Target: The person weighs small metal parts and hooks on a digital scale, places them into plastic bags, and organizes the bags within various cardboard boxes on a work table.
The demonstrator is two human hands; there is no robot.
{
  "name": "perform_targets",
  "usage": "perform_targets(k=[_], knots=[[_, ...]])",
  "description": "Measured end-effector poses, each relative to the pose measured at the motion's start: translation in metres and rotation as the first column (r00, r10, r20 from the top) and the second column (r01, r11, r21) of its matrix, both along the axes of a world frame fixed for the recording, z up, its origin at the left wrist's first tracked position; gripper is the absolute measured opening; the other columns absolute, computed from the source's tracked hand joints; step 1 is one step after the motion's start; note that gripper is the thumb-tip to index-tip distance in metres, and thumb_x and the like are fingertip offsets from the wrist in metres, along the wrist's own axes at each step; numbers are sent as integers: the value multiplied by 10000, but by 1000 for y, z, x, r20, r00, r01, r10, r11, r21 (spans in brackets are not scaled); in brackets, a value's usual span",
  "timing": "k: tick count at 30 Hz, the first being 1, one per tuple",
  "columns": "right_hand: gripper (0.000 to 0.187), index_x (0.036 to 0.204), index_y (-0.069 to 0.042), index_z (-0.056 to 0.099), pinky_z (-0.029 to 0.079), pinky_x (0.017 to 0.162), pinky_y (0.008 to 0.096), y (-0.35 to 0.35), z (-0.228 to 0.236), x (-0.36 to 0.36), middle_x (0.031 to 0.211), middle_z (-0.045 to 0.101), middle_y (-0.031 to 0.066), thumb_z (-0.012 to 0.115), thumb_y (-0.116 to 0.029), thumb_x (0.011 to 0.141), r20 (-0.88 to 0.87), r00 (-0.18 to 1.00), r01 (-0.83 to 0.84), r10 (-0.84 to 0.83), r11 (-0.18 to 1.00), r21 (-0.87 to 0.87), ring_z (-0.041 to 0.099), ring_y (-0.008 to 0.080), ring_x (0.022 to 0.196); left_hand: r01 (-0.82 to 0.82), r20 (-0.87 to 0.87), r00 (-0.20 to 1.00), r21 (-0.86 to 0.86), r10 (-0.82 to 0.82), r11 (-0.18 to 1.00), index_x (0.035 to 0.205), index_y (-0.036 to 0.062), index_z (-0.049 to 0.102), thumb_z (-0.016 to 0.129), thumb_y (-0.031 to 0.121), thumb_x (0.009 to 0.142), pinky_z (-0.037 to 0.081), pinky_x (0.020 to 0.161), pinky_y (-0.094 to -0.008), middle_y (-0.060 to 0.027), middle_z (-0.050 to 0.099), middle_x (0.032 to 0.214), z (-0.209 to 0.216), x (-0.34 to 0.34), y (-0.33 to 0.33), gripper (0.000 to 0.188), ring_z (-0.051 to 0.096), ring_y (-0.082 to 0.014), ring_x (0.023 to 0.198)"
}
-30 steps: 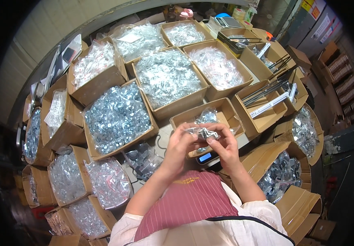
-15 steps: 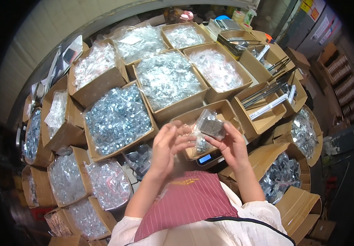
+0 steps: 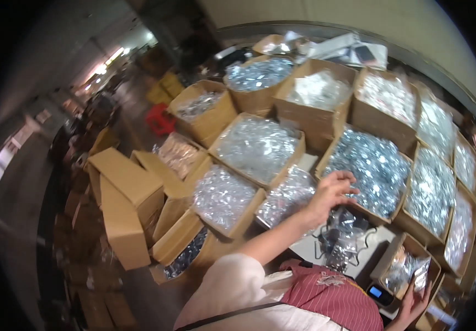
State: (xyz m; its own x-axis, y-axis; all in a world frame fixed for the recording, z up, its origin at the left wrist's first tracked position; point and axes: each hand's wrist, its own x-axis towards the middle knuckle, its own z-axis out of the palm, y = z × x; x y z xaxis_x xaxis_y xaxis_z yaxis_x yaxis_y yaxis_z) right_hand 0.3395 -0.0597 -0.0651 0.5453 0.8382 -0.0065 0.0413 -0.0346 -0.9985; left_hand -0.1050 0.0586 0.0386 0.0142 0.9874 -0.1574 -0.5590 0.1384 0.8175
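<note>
Over the near edge of a carton of bluish-silver metal parts (image 3: 369, 168), my left hand (image 3: 329, 194) reaches out with loosely bent fingers apart. It holds nothing that I can see. At the lower right, my right hand (image 3: 414, 303) grips a small clear plastic bag (image 3: 421, 271) with grey contents. This bag is above a small open cardboard box (image 3: 382, 259) with more bagged pieces inside. Next to that box a small scale display (image 3: 375, 291) glows blue.
Cartons of bagged metal parts (image 3: 257, 146) crowd the table. Between my hands lie clear bags with dark wire-like pieces (image 3: 344, 240). Flapped cardboard boxes (image 3: 127, 193) stand at the left. Farther back on the floor are a red stool (image 3: 160, 119) and yellow crates (image 3: 169, 87).
My view has swung left. My left hand has moved away from the small bag to the carton of bluish-silver parts. The right hand still holds the bag by the small box.
</note>
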Motion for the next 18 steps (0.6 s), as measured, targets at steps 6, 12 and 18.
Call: perform_targets(k=[6, 12, 18], knots=[[538, 1447, 35, 387, 459, 1081, 461, 4, 83, -19, 1419, 526, 190, 578, -134, 973, -866, 447, 49, 225, 960, 275, 543, 275, 1273, -538, -251, 754, 292, 606, 791, 1143, 0, 582, 596, 92, 885, 524, 869, -324, -103, 631, 1065, 53, -160, 0, 274, 648, -216, 987], [723, 1508, -90, 348, 472, 1043, 448, 16, 78, -17, 1545, 376, 123, 673, -41, 864, -574, 818, 64, -41, 998, 20, 433, 355, 1342, -601, -692, -110, 618, 714, 507, 1002, 25, 707, 615, 54, 805, 502, 856, -341, -160, 702, 965, 25, -380, 72, 219, 659, -261, 947], [684, 1501, -80, 391, 504, 945, 362, -5, 113, -47, 1463, 446, 141, 646, -22, 869, -270, 962, -58, 48, 998, -31, 497, 263, 1234, -619, -913, -282, 409, 295, 671, 963, 139, 784, 587, 172, 790, 510, 906, -415, -161, 728, 999, 24, -501, 115, 264, 678, -354, 987]])
